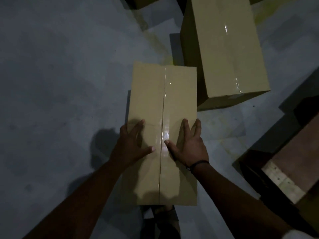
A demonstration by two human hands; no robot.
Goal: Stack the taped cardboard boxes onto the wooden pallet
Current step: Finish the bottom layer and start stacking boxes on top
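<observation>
Your two bare forearms reach down and forward. Left hand [131,144]: flat on the box top, fingers straight and spread, thumb pointing inward. Right hand [188,144]: the same, thumb tip touching the tape line, outer fingers at the right edge. Neither hand curls round anything. One thin dark wristband [198,163] sits on the right wrist.

Under both palms lies the near box [155,94]: long rectangular carton, matte tan cardboard, one glossy clear tape strip [163,104] running lengthwise down the centre seam. It sits on the floor [60,75], which is smooth grey concrete, blotchy. Part of one shoe [164,211] shows below the box's near end.

Boxes counted: three. The second box [227,49] is larger, same tan card, glossy tape on top, just beyond and right of the near box. The third box [138,2] shows only a corner at the top edge.

One wooden pallet [293,163] lies at the right: reddish-brown board and pale plank, bearing no box.
</observation>
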